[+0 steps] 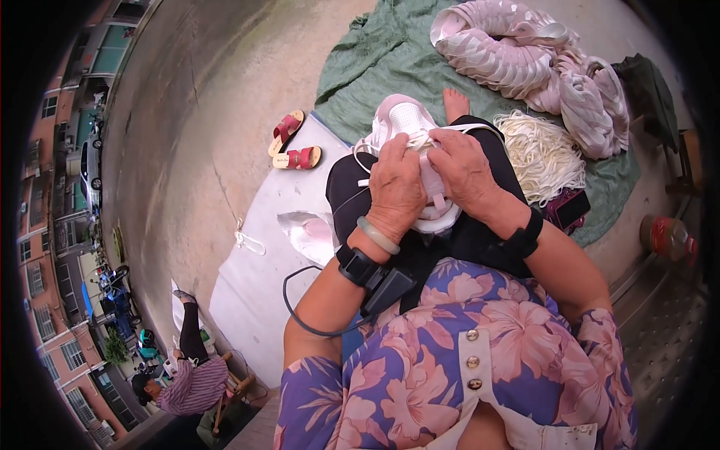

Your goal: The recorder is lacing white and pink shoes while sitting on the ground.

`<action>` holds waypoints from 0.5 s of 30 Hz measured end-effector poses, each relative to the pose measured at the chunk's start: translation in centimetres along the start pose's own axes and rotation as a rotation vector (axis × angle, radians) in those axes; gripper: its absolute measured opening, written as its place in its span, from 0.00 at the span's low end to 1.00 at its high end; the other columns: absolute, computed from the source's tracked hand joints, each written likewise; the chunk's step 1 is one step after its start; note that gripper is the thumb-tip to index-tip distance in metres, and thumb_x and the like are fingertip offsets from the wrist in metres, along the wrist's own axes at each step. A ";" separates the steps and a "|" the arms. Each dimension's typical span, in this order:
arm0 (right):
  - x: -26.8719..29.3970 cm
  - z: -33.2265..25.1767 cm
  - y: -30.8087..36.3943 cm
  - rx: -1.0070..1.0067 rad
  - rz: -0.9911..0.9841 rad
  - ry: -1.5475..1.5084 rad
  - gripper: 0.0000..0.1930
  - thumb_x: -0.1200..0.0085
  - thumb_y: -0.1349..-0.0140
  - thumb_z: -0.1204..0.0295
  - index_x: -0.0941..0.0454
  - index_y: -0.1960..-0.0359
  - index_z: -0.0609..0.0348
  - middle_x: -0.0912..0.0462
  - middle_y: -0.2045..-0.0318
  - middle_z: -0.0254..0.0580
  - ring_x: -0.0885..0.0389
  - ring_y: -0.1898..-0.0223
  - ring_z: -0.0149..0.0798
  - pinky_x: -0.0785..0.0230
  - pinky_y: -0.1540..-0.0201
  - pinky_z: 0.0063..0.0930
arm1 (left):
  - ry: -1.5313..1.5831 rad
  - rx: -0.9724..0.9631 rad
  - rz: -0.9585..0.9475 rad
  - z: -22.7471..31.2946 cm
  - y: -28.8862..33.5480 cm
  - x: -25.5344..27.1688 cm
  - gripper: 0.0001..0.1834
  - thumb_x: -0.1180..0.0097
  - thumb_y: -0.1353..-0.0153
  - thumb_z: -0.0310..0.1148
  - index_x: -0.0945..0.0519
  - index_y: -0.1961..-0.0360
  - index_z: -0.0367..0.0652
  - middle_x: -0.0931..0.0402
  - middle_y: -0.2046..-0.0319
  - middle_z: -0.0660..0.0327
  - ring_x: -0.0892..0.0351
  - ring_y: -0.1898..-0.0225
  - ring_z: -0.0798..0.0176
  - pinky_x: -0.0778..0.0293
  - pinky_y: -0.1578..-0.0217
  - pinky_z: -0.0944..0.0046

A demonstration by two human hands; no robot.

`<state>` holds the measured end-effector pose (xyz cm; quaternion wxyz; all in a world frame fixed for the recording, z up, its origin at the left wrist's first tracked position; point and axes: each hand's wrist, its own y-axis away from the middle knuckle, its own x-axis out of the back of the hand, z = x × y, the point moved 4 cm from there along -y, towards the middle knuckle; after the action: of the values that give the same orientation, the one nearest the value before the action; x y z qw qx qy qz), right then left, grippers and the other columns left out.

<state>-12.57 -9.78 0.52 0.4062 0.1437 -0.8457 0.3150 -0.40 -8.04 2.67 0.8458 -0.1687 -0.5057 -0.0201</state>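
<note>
**Handwork Beside a Green Cloth (364, 67)**

Around the lap (346, 199), the cloth spreads from eleven o'clock to four. A pink-and-white bundle (495, 64) lies on it at one. The pink-and-white shoe (431, 180) rests on the lap, toe near twelve; a heap of white laces (540, 157) sits at three. Left hand (395, 180) and right hand (465, 171) meet over the shoe, fingers narrowed. Red-strapped sandals (303, 158) lie at nine. Both hands pinch a thin white lace (420, 142).

I see a pink-and-white sneaker upper (405, 114) over the dark-trousered lap (346, 199), toe pointing away, its white lace (476, 126) looping out on the left and trailing off right
</note>
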 end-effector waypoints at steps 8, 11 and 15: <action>3.7 -1.2 -0.6 -0.104 -0.076 0.078 0.10 0.54 0.55 0.81 0.30 0.67 0.67 0.35 0.48 0.53 0.39 0.43 0.52 0.45 0.47 0.49 | 0.142 0.016 0.085 -0.8 -0.1 3.1 0.09 0.48 0.48 0.25 0.24 0.65 0.35 0.29 0.52 0.44 0.28 0.52 0.47 0.33 0.52 0.57; 6.6 2.0 1.1 -0.106 -0.060 0.303 0.09 0.55 0.54 0.81 0.31 0.68 0.66 0.34 0.49 0.52 0.39 0.42 0.52 0.47 0.45 0.52 | 0.243 0.141 0.170 -4.0 0.2 3.9 0.09 0.45 0.47 0.28 0.23 0.66 0.36 0.28 0.54 0.46 0.27 0.53 0.51 0.33 0.53 0.60; 8.9 10.2 6.6 -0.194 -0.050 0.349 0.08 0.55 0.51 0.79 0.32 0.67 0.64 0.31 0.54 0.48 0.34 0.48 0.50 0.45 0.47 0.49 | 0.225 0.143 0.163 -5.3 -0.5 3.3 0.12 0.44 0.49 0.30 0.23 0.64 0.36 0.26 0.55 0.48 0.27 0.54 0.51 0.33 0.53 0.60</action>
<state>-27.51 -11.31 -0.14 0.5660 0.0681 -0.7851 0.2421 5.62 -9.67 3.39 0.9059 -0.1453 -0.3923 0.0656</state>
